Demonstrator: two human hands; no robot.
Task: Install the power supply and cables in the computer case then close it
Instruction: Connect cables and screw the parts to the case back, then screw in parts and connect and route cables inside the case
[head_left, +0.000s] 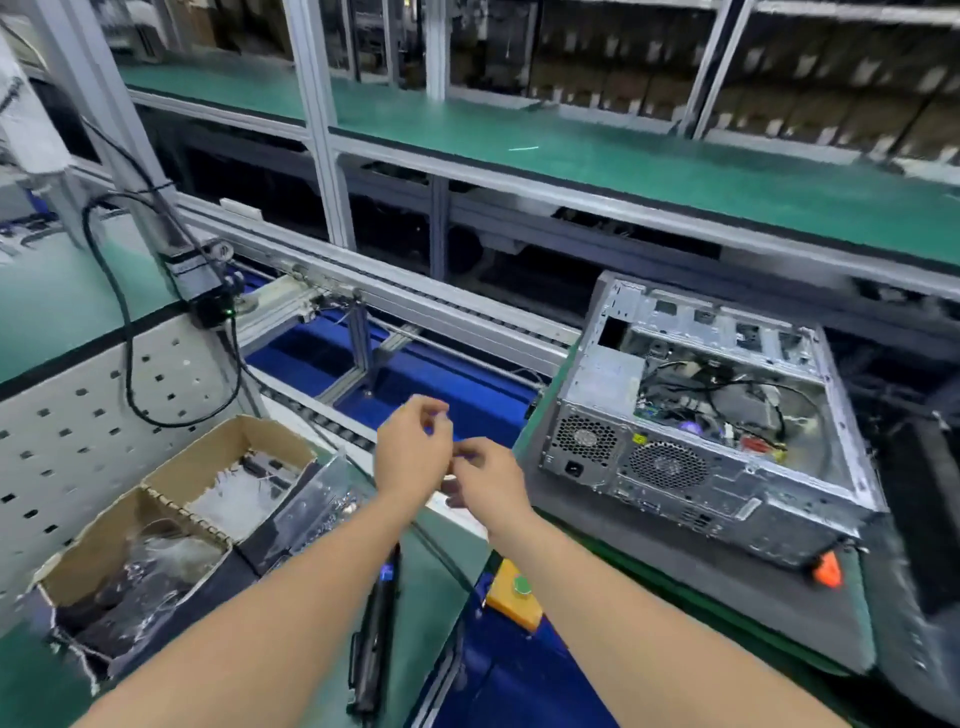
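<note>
fingers (435, 415) curled on left hand (413, 449), right hand (488, 480), grip unclear, computer case (675, 499) rightward

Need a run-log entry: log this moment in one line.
left hand, right hand: together, curled, item unclear | case: open, on mat

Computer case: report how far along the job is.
Done: power supply sits in the computer case, cables lie inside. In hand: left hand and right hand meet beside it on something too small to identify. Left: the top is open, no cover on.
</note>
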